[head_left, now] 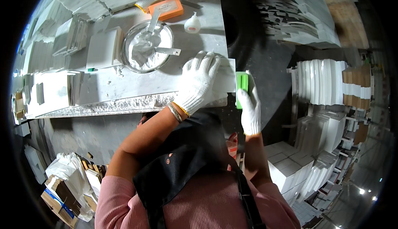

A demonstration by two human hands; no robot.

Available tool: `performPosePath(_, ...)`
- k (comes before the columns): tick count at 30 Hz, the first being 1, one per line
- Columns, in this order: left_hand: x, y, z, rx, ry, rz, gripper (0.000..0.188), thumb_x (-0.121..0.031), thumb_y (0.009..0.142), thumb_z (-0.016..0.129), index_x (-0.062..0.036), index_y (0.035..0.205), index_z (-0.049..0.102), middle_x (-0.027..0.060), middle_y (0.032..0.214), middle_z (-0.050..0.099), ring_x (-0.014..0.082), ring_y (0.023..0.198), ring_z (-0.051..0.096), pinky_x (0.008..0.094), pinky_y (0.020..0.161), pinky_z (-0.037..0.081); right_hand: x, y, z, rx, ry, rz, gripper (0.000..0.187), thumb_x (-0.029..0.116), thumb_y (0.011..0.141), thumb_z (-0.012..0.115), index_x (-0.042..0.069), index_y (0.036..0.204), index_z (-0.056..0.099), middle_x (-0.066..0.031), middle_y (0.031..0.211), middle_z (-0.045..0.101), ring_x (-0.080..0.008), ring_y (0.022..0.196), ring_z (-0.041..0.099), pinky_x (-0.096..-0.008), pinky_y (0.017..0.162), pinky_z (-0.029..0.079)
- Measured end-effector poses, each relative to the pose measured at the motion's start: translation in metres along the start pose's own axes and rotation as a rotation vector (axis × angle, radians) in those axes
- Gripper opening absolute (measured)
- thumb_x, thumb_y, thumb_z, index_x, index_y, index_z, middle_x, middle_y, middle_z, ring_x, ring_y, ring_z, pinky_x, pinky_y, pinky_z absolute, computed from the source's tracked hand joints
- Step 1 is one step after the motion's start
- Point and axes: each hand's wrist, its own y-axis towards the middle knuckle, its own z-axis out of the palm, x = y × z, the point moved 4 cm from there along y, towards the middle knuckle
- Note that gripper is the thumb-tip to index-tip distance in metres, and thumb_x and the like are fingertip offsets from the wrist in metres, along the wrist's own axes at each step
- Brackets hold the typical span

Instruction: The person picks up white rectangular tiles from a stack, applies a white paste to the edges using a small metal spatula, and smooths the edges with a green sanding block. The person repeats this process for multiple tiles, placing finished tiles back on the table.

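Green block (pixel 242 80) at white tile (pixel 227 73) edge
Right gloved hand (pixel 251 109) clasps the block, thumb on top; left gloved hand (pixel 199 80) lies on the tile, fingers outstretched, grasping nothing

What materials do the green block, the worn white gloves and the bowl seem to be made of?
Green block: perhaps foam or plastic, rather matt; its plain, solid colour leaves this open.
Worn gloves: knitted fabric, matt; ribbed texture shows.
Bowl: probably polished metal; its curved rim shines.

Gloved hands (pixel 197 78) on white tile (pixel 226 76) and green block (pixel 241 81)
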Motion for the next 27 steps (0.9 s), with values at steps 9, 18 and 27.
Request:
performPosePath(9, -0.003, 0.003, -0.006, 0.016, -0.068, -0.025, 0.093, -0.041, 0.063, 0.083, -0.0058, 0.141, 0.047, 0.0136, 0.145, 0.045, 0.0335, 0.137, 0.039, 0.0495, 0.108, 0.034, -0.018, 0.037, 0.004, -0.076, -0.034, -0.017, 0.065, 0.034, 0.096, 0.064, 0.008, 0.151, 0.04, -0.008, 0.135, 0.058, -0.0148, 0.114, 0.055, -0.0295, 0.094, 0.047)
performPosePath(18, -0.003, 0.001, -0.005, 0.037, -0.036, -0.023, 0.098, -0.047, 0.061, 0.085, -0.0055, 0.142, 0.046, 0.0149, 0.145, 0.045, 0.0342, 0.138, 0.039, 0.0501, 0.108, 0.034, -0.021, 0.04, 0.005, -0.075, -0.07, -0.052, 0.063, 0.032, 0.097, 0.062, 0.007, 0.151, 0.04, -0.0116, 0.132, 0.06, -0.0163, 0.109, 0.058, -0.0303, 0.092, 0.048)
performPosePath(27, -0.003, 0.002, -0.004, 0.041, 0.022, -0.016, 0.1, -0.048, 0.062, 0.084, -0.0065, 0.144, 0.044, 0.0142, 0.146, 0.045, 0.0333, 0.139, 0.038, 0.0492, 0.109, 0.034, 0.004, 0.013, 0.007, -0.072, -0.193, -0.142, 0.065, 0.027, 0.096, 0.066, 0.003, 0.15, 0.039, -0.013, 0.139, 0.055, -0.015, 0.119, 0.053, -0.0301, 0.102, 0.043)
